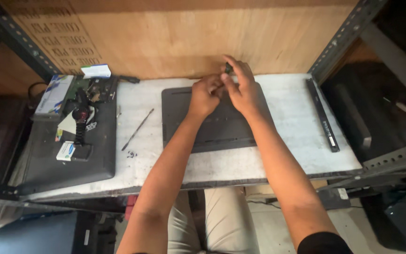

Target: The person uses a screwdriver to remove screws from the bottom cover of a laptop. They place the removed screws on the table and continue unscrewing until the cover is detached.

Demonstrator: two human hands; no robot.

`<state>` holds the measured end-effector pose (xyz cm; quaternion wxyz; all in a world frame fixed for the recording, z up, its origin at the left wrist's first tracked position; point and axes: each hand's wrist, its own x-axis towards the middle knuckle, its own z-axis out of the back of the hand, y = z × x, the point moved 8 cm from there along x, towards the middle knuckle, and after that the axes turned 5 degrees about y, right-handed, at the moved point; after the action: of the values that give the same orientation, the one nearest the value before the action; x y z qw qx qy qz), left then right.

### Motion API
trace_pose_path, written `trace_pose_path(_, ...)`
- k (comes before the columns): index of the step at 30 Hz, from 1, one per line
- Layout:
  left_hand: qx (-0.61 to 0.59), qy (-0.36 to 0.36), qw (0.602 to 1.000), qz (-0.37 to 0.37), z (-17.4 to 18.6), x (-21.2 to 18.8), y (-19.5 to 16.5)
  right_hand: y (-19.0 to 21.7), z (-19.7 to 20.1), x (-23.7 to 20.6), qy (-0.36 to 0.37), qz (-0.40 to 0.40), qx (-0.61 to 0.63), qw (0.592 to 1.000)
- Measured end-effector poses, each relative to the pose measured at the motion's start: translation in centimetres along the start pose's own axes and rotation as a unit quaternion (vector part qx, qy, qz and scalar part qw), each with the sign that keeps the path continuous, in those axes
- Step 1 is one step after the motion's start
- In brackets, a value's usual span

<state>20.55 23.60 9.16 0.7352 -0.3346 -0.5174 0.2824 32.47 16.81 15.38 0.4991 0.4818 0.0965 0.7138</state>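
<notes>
A dark grey laptop base (212, 129) lies flat, underside up, in the middle of the white tabletop (283, 155). Both my hands meet over its far edge. My right hand (240, 87) pinches a small dark part (228, 68) between thumb and fingers. My left hand (205, 94) is curled beside it, fingertips touching the same spot; what it grips is hidden by the fingers.
A thin metal rod (138, 128) and small screws (131, 154) lie left of the laptop. Another dark laptop (66, 155) at the left carries a black tool, small boxes and parts. A long black strip (323, 115) lies at the right. A wooden panel (189, 33) backs the table.
</notes>
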Motion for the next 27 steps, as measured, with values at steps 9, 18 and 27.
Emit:
trace_pose_path(9, -0.019, 0.015, 1.000, 0.003, -0.4, -0.2, -0.3, 1.0, 0.4, 0.1, -0.025, 0.069, -0.053, 0.996)
trace_pose_path(18, -0.010, 0.027, 1.000, -0.001, -0.6, -0.4, -0.5, 1.3, 0.3, -0.5, -0.062, 0.108, -0.055, 0.991)
trace_pose_path(27, -0.028, 0.063, 0.997, -0.023, -1.1, -1.0, -0.7, -1.4, -0.6, -0.6, -0.067, 0.052, 0.025, 0.996)
